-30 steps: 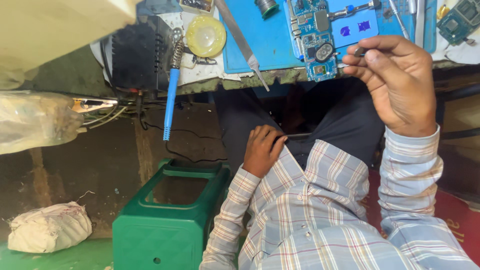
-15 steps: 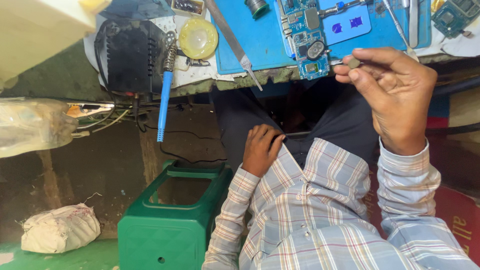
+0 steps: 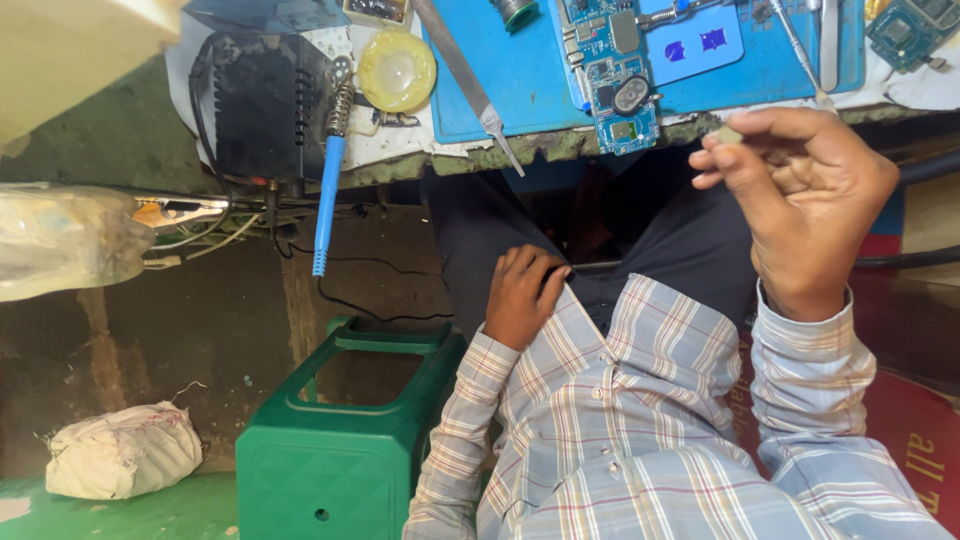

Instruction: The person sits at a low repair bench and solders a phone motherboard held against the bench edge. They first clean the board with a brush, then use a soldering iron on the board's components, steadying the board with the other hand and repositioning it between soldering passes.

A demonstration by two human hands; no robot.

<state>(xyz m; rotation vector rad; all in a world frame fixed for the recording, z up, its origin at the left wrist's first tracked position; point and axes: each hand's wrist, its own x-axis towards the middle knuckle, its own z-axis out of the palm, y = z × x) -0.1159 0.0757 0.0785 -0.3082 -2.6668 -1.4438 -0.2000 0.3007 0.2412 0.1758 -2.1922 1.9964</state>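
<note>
My right hand [image 3: 805, 195] is raised near the front edge of the workbench and pinches a small pale piece [image 3: 728, 133] between thumb and forefinger. Just beyond it, a blue circuit board [image 3: 615, 85] lies on a blue work mat [image 3: 520, 70] and overhangs the bench edge. My left hand [image 3: 522, 297] rests curled on my lap against my plaid shirt and holds nothing I can see.
A blue-handled soldering iron [image 3: 328, 180] hangs off the bench by a black station box [image 3: 262, 100]. A yellow round tin [image 3: 397, 70], a metal file [image 3: 470, 85] and tweezers [image 3: 800, 50] lie on the bench. A green plastic stool [image 3: 340, 440] and a white sack [image 3: 122, 450] sit on the floor.
My right hand has moved slightly right and down, away from the circuit board, still pinching the small piece. The view has shifted a little. My left hand stays on my lap.
</note>
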